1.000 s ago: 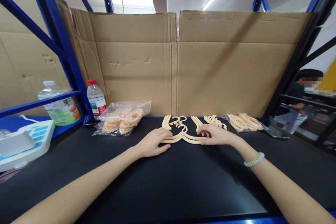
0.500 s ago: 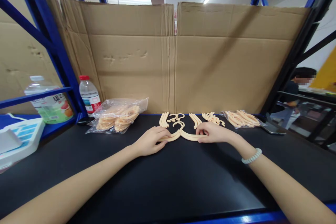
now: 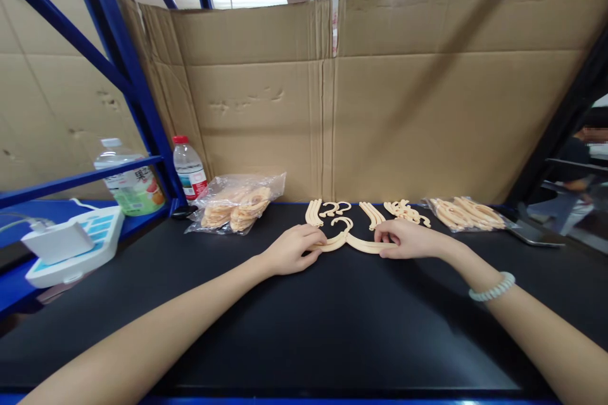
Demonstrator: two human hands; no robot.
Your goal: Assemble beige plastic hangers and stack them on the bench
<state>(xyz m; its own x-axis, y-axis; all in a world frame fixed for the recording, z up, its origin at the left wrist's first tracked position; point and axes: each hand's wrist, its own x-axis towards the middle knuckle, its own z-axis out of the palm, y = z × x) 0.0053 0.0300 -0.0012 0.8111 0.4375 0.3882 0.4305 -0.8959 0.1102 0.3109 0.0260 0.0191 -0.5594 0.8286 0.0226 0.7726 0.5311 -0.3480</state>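
Note:
A cream plastic hanger (image 3: 357, 242) lies on the black tabletop (image 3: 332, 323), its hook pointing away from me. My left hand (image 3: 291, 249) grips its left arm, and my right hand (image 3: 409, 239) grips its right arm. Just beyond lie loose cream hanger parts: curved arms (image 3: 313, 212), small hooks (image 3: 334, 207), and more arms (image 3: 371, 214). A further small pile of parts (image 3: 406, 211) sits to the right of them.
A clear bag of cream parts (image 3: 237, 205) lies at the back left, another bag (image 3: 468, 213) at the back right. Two bottles (image 3: 189, 169) (image 3: 130, 180) stand by the blue rack post. A white device (image 3: 71, 242) sits far left. Cardboard (image 3: 332, 101) walls the back.
The hanger has been drawn a little toward me, away from the loose parts behind it. Both hands keep their hold on its arms. The view has shifted left.

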